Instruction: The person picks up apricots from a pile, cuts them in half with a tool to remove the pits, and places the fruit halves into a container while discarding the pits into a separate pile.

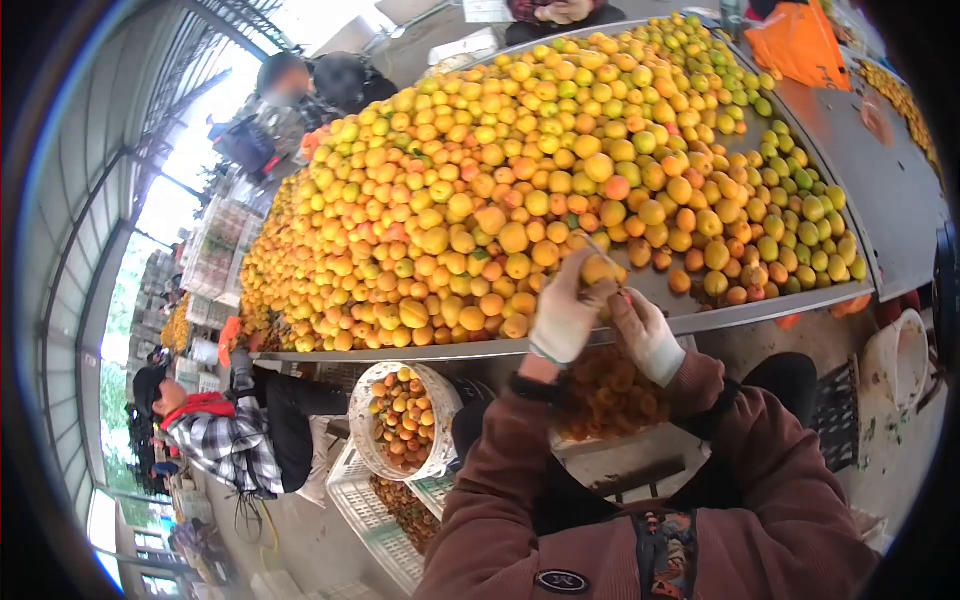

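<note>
My left hand (563, 312), in a whitish glove with bare-looking fingertips, is closed around a yellow-orange apricot (601, 270) above the table's near edge. Close beside it, my right hand (645, 335) is also gloved and closed, its fingertips near the fruit. A small red bit shows at those fingertips; what it belongs to is hidden. Beneath both hands, between my knees, lies a container of orange fruit pieces (612, 395), partly covered by my forearms. A big heap of apricots (480, 190) spreads over the metal table just beyond my hands.
The table's metal rim (460, 349) runs across in front of me. At left stand a white bucket (362, 440) of apricots and a plastic crate (350, 500). Greener fruit (815, 235) lies at right, near an orange bag (800, 45). A person in checks (235, 450) sits left; others are beyond.
</note>
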A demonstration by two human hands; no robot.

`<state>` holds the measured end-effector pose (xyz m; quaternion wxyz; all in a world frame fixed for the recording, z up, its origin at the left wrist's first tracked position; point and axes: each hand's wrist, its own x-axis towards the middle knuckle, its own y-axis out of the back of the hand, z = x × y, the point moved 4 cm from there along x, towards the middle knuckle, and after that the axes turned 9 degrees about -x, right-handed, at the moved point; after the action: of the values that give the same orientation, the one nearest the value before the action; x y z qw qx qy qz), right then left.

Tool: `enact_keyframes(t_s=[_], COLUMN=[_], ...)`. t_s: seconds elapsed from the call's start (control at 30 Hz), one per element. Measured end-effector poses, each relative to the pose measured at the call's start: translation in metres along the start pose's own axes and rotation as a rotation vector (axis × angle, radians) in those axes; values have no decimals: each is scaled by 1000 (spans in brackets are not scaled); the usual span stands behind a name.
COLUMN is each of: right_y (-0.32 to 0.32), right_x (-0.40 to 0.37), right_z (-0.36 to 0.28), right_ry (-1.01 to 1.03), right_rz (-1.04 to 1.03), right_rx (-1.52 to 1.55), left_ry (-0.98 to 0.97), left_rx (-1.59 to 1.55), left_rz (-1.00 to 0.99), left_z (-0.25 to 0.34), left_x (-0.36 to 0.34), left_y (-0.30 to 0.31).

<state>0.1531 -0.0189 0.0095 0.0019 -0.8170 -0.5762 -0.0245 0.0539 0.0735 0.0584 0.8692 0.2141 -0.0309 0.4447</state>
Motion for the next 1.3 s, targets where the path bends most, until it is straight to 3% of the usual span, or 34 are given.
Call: enact_keyframes(t_s=[0.03, 0.07, 0.1, 0.13, 0.17, 0.27, 0.3, 0.37, 0.4, 0.47, 0.5, 0.53, 0.6, 0.7, 0.87, 0.93, 0.97, 1.0, 1.07, 1.13, 1.2, 1.23, 1.27, 1.3], right_y=[2, -1, -1, -1, -1, 4, 5, 3, 3, -2, 0, -1, -1, 4, 3, 3, 3, 4, 5, 6, 8, 9, 9, 15], right_x=[0, 0, 4, 6, 5, 5, 8, 10, 9, 4, 2, 4, 8, 5, 5, 6, 6, 6, 4, 2, -2, -5, -2, 4], right_z=[-1, 9, 25, 33, 31, 28, 30, 33, 33, 18, 7, 14, 30, 18, 17, 16, 16, 16, 10, 7, -3, -9, -13, -16], right_ry=[100, 116, 138, 162, 183, 136, 132, 170, 177, 173, 194, 198, 275, 281, 216, 192, 192, 192, 157, 254, 308, 359, 357, 309], right_rz=[95, 74, 119, 169, 162, 145, 121, 120, 123, 131, 126, 131, 149, 142, 108, 95, 71, 47, 28, 20, 85, 140, 147, 237], right_rx=[-141, -125, -165, -209, -200, -265, -163, -132, -134, -215, -353, -353, -448, -638, -698, -744, -769, -794, -821, -781, -705, -624, -630, -430], left_ry=[9, 165, 33, 294, 378, 426, 415, 93, 85, 191, 347, 343, 533, 492, 453, 338, 290, 284, 148, 198, 490, 477, 479, 445], left_rx=[-351, -765, -643, -1001, -1059, -956, -959, -307, -308, -679, -828, -828, -1078, -1171, -1288, -897, -545, -546, 26, -8, -719, -1333, -1337, -1097], left_rz=[85, 170, 221, 199, 213, 162, 165, 231, 230, 262, 277, 273, 317, 265, 156, 195, 151, 139, 181, 165, 284, 216, 207, 249], left_z=[-11, -8, -18, -46, -44, -52, -51, -31, -26, -24, -27, -29, -42, -35, -38, -30, -22, -18, 0, 4, -26, -61, -54, -47], left_x=[0, -2, -7, -10, -14, -8, -5, 1, 2, 0, -3, -4, -9, -13, -21, -23, -22, -23, -27, -26, -21, -15, -15, -16], left_y=[-11, -25, -34, -51, -56, -50, -44, -26, -26, -28, -30, -30, -39, -37, -38, -30, -26, -26, -19, -16, -14, -22, -27, -28])
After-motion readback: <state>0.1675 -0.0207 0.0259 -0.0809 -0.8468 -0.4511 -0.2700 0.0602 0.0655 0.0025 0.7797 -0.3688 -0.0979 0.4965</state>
